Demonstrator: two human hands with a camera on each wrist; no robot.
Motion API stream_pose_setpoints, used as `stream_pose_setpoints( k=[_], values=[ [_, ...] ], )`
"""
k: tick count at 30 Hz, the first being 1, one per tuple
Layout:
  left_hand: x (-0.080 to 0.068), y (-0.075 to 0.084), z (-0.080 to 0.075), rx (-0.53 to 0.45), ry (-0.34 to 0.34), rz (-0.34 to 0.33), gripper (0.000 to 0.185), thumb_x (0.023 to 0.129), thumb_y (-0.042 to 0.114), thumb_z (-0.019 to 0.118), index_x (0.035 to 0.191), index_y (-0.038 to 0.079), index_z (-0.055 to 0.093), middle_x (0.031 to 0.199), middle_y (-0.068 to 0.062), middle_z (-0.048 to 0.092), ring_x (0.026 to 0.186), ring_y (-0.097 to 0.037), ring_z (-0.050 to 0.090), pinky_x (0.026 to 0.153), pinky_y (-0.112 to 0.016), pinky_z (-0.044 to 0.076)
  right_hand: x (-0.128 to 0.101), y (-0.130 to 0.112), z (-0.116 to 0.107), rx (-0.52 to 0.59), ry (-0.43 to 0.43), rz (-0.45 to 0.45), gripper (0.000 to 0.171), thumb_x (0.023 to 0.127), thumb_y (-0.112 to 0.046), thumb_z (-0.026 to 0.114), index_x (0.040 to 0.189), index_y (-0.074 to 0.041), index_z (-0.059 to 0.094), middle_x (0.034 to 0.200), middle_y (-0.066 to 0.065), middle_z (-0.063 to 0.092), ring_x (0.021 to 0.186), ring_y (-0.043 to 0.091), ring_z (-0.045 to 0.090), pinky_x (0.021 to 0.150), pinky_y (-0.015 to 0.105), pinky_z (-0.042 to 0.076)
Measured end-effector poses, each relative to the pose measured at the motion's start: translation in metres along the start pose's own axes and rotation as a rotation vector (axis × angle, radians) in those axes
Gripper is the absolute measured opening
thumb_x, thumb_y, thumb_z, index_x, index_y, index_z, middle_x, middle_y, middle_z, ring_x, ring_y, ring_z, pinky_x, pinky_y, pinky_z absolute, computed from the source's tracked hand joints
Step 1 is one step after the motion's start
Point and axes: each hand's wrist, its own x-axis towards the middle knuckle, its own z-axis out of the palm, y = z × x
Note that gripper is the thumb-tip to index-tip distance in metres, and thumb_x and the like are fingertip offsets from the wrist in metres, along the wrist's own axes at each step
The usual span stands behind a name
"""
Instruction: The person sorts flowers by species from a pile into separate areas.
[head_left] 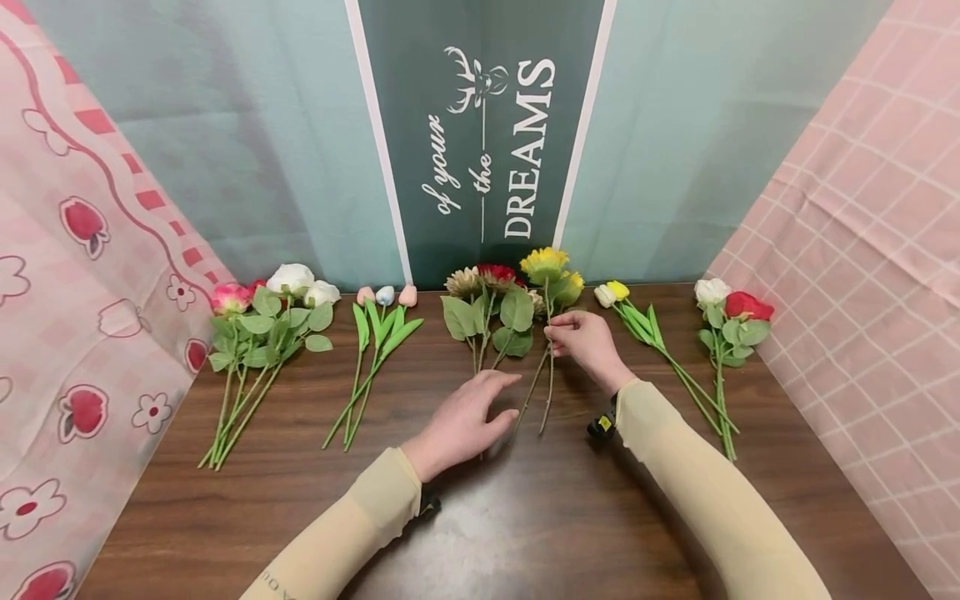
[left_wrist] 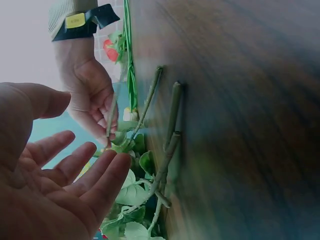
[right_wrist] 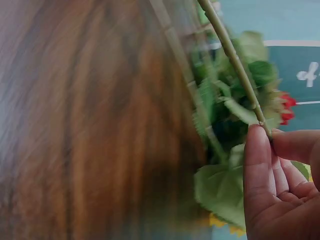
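My right hand (head_left: 591, 342) pinches the stem of a yellow sunflower (head_left: 545, 265) between thumb and fingertips, its bloom raised toward the back wall. In the right wrist view the brown-green stem (right_wrist: 235, 60) slants up from the fingers. Behind it a second yellow flower (head_left: 572, 288) lies on the table. My left hand (head_left: 461, 422) hovers over the lower stems of the middle group, fingers spread loosely and holding nothing. That group has a red flower (head_left: 497, 275), a beige flower (head_left: 463, 282) and broad green leaves (head_left: 516, 308).
On the wooden table (head_left: 480, 533), rose-like flowers (head_left: 291, 279) and pink and blue tulips (head_left: 386, 296) lie to the left. White and yellow tulips (head_left: 617, 290) and a red and white pair (head_left: 748, 306) lie to the right. Cloth walls, including a lettered backdrop (head_left: 480, 183), enclose the back and sides.
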Motion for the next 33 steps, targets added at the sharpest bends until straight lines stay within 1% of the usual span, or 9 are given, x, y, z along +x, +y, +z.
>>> stream_pose_setpoints(
  k=[7,11,14,17,20,23,28,30,33],
  values=[
    [-0.004,0.001,0.006,0.023,-0.048,0.055,0.05,0.101,0.027,0.064,0.147,0.012,0.053,0.144,-0.004,0.053,0.135,-0.019,0.05,0.113,-0.038,0.04,0.006,0.017,0.004,0.026,-0.032,0.021,0.033,0.096,-0.009,0.07,0.12,0.012,0.059,0.103,0.026,0.069,0.068,0.018,0.069,0.068,0.035,0.062],
    [-0.003,0.002,0.009,0.044,-0.061,0.07,0.05,0.101,0.028,0.065,0.146,0.012,0.054,0.144,-0.004,0.053,0.134,-0.019,0.05,0.113,-0.036,0.04,0.003,0.02,0.002,0.032,-0.024,0.014,0.035,0.096,-0.012,0.072,0.119,0.011,0.059,0.098,0.022,0.07,0.068,0.018,0.07,0.068,0.036,0.062],
    [-0.002,0.004,0.01,0.08,-0.068,0.087,0.051,0.101,0.028,0.066,0.147,0.011,0.054,0.144,-0.004,0.054,0.134,-0.02,0.051,0.112,-0.037,0.041,-0.001,0.02,-0.005,-0.016,-0.008,-0.003,0.035,0.097,-0.018,0.072,0.119,0.007,0.06,0.099,0.021,0.07,0.072,0.022,0.072,0.07,0.039,0.062],
    [0.002,0.007,0.011,0.161,-0.09,0.125,0.054,0.1,0.028,0.066,0.15,0.012,0.051,0.147,-0.005,0.052,0.135,-0.022,0.05,0.112,-0.038,0.041,-0.006,0.02,-0.017,-0.107,0.01,-0.041,0.033,0.098,-0.022,0.07,0.118,0.005,0.064,0.102,0.023,0.071,0.078,0.028,0.073,0.07,0.039,0.062],
    [0.007,0.011,0.015,0.245,-0.127,0.186,0.058,0.1,0.03,0.065,0.153,0.013,0.048,0.152,-0.007,0.048,0.139,-0.025,0.047,0.114,-0.04,0.039,-0.013,0.023,-0.036,-0.21,0.033,-0.078,0.029,0.1,-0.022,0.068,0.115,0.003,0.067,0.103,0.024,0.071,0.081,0.031,0.073,0.069,0.036,0.062],
    [0.013,0.016,0.02,0.315,-0.165,0.258,0.061,0.101,0.032,0.065,0.155,0.013,0.045,0.156,-0.01,0.044,0.142,-0.027,0.042,0.117,-0.042,0.036,-0.02,0.028,-0.061,-0.328,0.076,-0.103,0.025,0.101,-0.022,0.065,0.111,0.001,0.07,0.099,0.022,0.072,0.077,0.027,0.072,0.065,0.033,0.06],
    [0.025,0.029,0.031,0.411,-0.228,0.36,0.063,0.101,0.035,0.063,0.157,0.015,0.042,0.161,-0.01,0.039,0.146,-0.029,0.037,0.119,-0.042,0.031,-0.032,0.041,-0.115,-0.522,0.191,-0.118,0.024,0.1,-0.023,0.064,0.106,-0.002,0.073,0.09,0.015,0.072,0.07,0.02,0.067,0.063,0.033,0.053],
    [0.03,0.037,0.036,0.435,-0.257,0.38,0.064,0.101,0.037,0.062,0.158,0.017,0.04,0.162,-0.009,0.036,0.148,-0.03,0.035,0.12,-0.042,0.029,-0.038,0.047,-0.138,-0.589,0.23,-0.115,0.024,0.099,-0.024,0.064,0.105,-0.002,0.073,0.092,0.015,0.073,0.073,0.023,0.066,0.065,0.036,0.051],
    [0.035,0.049,0.043,0.472,-0.286,0.41,0.064,0.102,0.039,0.061,0.159,0.019,0.038,0.164,-0.007,0.034,0.15,-0.028,0.031,0.121,-0.041,0.027,-0.045,0.058,-0.173,-0.677,0.269,-0.112,0.024,0.097,-0.024,0.065,0.1,-0.001,0.072,0.087,0.013,0.071,0.074,0.026,0.062,0.067,0.039,0.047]
  ],
)
